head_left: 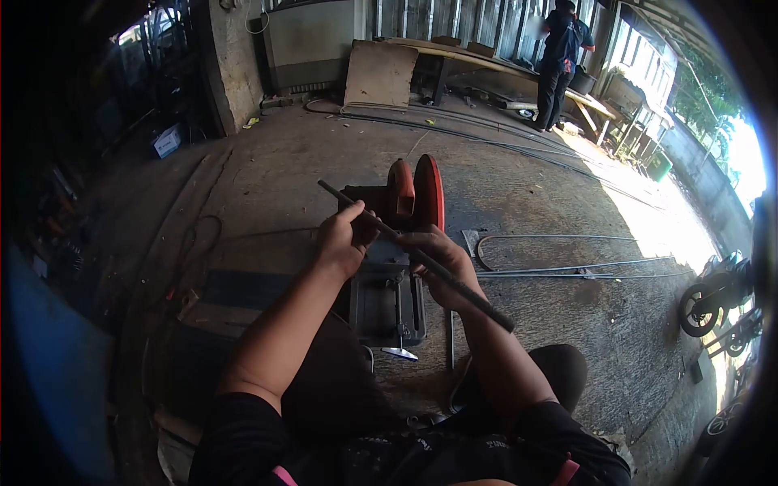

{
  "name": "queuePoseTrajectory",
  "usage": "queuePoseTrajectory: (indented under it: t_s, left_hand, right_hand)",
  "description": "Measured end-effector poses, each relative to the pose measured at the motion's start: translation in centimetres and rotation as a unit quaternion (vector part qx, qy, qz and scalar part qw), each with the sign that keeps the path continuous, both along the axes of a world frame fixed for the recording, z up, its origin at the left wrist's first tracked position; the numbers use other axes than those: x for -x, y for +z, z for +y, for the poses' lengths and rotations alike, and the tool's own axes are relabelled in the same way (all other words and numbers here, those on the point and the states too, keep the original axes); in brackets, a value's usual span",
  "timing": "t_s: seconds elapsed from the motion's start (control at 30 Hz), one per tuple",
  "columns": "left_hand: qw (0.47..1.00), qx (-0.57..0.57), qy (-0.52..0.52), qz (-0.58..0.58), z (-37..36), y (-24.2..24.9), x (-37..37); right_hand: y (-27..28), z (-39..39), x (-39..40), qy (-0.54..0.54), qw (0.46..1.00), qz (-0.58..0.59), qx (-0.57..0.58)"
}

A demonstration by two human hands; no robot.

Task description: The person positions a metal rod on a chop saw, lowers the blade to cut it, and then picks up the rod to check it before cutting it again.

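A dark metal rod [470, 298] slants across in front of me, its far end up and to the left, its near end down to the right. Around its upper part my left hand [344, 239] is closed, thumb on top. My right hand [442, 257] grips the same rod near its middle. Just beyond and below both hands stands a cut-off saw with a red guard [429, 190] and a dark base with a clamp [391, 304]. My hands and the rod hide part of the saw.
Thin metal rods [579, 267] lie on the concrete floor at right, one bent into a loop. Motorcycles [709, 304] stand at the right edge. At the back, a person [559, 61] stands by a long bench [478, 58]; a board [379, 74] leans there. A small box [167, 141] sits far left.
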State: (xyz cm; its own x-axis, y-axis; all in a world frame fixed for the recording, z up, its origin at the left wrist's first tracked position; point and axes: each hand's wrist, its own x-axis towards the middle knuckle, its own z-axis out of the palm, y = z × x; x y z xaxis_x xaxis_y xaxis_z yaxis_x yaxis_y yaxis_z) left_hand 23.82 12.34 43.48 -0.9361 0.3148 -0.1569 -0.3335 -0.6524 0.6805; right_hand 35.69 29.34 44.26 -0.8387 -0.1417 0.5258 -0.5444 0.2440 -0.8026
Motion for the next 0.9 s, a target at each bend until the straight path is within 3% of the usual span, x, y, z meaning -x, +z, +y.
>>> queuePoseTrajectory:
  t_s: [0.03, 0.07, 0.1, 0.17, 0.2, 0.23, 0.3, 0.33, 0.4, 0.43, 0.53, 0.57, 0.63, 0.73, 0.9]
  left_hand:
    - [1.0, 0.014, -0.013, -0.025, 0.2, -0.2, -0.7]
    - [0.995, 0.071, -0.074, -0.004, 0.1, -0.5, -1.4]
    - [0.995, 0.072, -0.074, -0.003, 0.2, -0.2, -2.3]
    - [0.963, 0.231, -0.141, 0.001, 0.8, 1.0, -4.3]
    - [0.939, 0.266, -0.215, 0.04, 0.4, 0.7, -4.1]
    - [0.938, 0.267, -0.216, 0.043, 0.1, 0.5, -4.0]
    - [0.862, 0.379, -0.274, 0.196, -0.1, -0.1, -3.9]
    - [0.86, 0.381, -0.276, 0.195, 0.1, -0.5, -3.9]
    - [0.808, 0.426, -0.241, 0.328, 0.8, -1.2, -4.0]
    - [0.808, 0.428, -0.241, 0.326, 1.0, -1.5, -4.3]
    - [0.732, 0.433, -0.272, 0.45, 2.0, -1.8, -5.7]
    - [0.73, 0.435, -0.274, 0.45, 2.1, -1.7, -6.1]
    - [0.665, 0.483, -0.231, 0.521, 2.5, -1.1, -6.9]
    - [0.664, 0.422, -0.186, 0.588, 3.1, -2.5, -6.3]
    - [0.671, 0.439, -0.213, 0.558, 2.9, -1.6, -7.3]
  right_hand:
    - [0.2, 0.1, 0.1, -0.052, 0.995, 0.071, -0.038]
    - [0.4, 0.2, 0.2, -0.076, 0.993, 0.091, -0.019]
    - [0.6, 0.3, 0.4, -0.076, 0.993, 0.092, -0.018]
    - [1.1, 0.5, 0.8, -0.078, 0.976, 0.121, 0.165]
    - [1.4, 0.6, 0.8, -0.07, 0.968, 0.093, 0.221]
    - [1.7, 0.9, 0.6, -0.071, 0.968, 0.095, 0.222]
    - [2.0, 1.6, 0.1, -0.065, 0.961, 0.018, 0.267]
    - [1.6, 1.8, 0.2, -0.117, 0.962, 0.011, 0.245]
    - [1.4, 1.4, -0.1, -0.122, 0.959, -0.007, 0.255]
    - [1.4, 1.2, -0.2, -0.126, 0.956, -0.025, 0.262]
    - [1.2, 0.5, -0.4, -0.139, 0.959, -0.037, 0.242]
    - [1.4, 0.1, -0.6, -0.14, 0.959, -0.037, 0.245]
    - [2.0, -0.7, -1.2, -0.091, 0.945, -0.05, 0.31]
    - [2.4, -1.1, -1.7, -0.096, 0.944, -0.064, 0.309]
    - [1.7, -1.5, -1.5, -0.117, 0.962, -0.064, 0.238]
